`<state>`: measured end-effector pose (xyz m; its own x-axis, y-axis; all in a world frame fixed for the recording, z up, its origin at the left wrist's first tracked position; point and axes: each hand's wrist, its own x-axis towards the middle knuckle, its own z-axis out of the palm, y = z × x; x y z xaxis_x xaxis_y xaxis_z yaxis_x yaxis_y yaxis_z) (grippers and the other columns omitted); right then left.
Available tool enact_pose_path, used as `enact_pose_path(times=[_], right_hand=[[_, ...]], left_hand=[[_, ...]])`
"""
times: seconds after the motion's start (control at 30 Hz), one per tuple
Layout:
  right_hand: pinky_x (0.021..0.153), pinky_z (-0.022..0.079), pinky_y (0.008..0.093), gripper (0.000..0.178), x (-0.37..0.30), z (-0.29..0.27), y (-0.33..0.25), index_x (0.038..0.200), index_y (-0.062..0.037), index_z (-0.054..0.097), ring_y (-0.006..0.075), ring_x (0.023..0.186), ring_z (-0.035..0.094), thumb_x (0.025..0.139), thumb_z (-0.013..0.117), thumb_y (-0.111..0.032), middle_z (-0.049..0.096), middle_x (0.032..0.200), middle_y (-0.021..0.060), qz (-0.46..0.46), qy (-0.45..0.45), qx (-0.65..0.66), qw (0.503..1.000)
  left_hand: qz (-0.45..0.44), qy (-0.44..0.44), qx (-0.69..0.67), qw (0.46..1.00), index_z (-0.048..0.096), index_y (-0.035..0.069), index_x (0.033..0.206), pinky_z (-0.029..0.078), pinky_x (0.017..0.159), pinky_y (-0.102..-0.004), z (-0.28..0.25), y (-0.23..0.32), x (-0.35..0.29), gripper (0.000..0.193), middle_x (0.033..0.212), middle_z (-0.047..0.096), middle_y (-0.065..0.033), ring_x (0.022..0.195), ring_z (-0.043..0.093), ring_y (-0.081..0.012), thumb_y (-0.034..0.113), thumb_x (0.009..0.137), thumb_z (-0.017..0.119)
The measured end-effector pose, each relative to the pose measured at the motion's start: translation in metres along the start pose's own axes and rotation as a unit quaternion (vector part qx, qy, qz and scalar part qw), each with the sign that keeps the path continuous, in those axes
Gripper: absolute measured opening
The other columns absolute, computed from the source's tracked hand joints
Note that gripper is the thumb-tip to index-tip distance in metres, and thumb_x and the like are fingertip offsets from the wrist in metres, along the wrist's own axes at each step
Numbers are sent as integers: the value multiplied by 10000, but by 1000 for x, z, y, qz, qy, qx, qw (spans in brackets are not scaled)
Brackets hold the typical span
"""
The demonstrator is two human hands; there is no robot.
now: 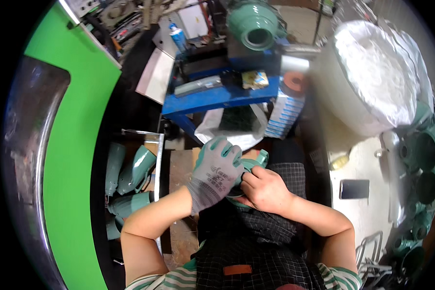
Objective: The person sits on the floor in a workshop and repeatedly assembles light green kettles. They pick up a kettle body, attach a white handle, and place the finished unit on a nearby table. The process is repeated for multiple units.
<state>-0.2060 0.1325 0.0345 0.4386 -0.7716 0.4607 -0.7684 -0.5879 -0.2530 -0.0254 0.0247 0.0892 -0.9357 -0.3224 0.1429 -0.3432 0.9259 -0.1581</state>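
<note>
Over my lap sits a glossy green part [262, 158], mostly hidden by my hands; its exact kind does not show. My left hand [217, 170], in a grey knit glove with green fingertips, is closed over its left side with the fingers curled down. Bare, my right hand [266, 189] is closed against its right side, thumb and fingers bent at a dark ring or rim. The two hands nearly meet. Beneath them lies my dark checked apron [256, 237].
Ahead stands a blue bench [217, 100] carrying a large green housing [253, 26]; a white bag [210, 128] hangs below. Green housings [142, 169] fill a crate at left. On the right table [362, 154] are a phone [354, 189], a lined tub [333, 87] and several green parts [426, 145].
</note>
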Motion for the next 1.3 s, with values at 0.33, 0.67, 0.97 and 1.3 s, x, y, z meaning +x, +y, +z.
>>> enact_pose_path(times=[0.33,0.67,0.97,1.3], right_hand=[[690,535,349,342,-25,5,5,768,-105,679,210,852,565,710,797,-421,578,895,20,43,72,29,996],[1047,484,431,833,-160,-102,-45,1451,25,427,351,1181,601,772,828,-247,528,1398,267,580,39,292,760],[1060,506,464,819,-183,-89,-42,1444,-25,420,478,1305,583,764,824,-240,570,1408,292,479,-15,270,835],[1104,431,397,1026,-199,-94,-25,1567,-16,311,293,1264,574,728,881,-163,582,1355,213,566,-89,486,660]], left_hand=[[60,-72,-116,989,682,86,1019,545,826,-389,5,9,16,285,1091,666,-87,948,676,-275,179,765,773],[152,136,-507,838,716,89,1117,573,897,-443,93,56,18,338,1139,712,-121,1027,711,-311,260,837,798],[-299,69,-554,774,527,42,1437,569,820,-347,307,-29,200,774,1019,751,-101,886,718,-205,284,796,887],[-101,230,-361,898,721,100,1119,561,767,-443,230,-18,148,246,943,727,-138,875,703,-380,164,883,752]])
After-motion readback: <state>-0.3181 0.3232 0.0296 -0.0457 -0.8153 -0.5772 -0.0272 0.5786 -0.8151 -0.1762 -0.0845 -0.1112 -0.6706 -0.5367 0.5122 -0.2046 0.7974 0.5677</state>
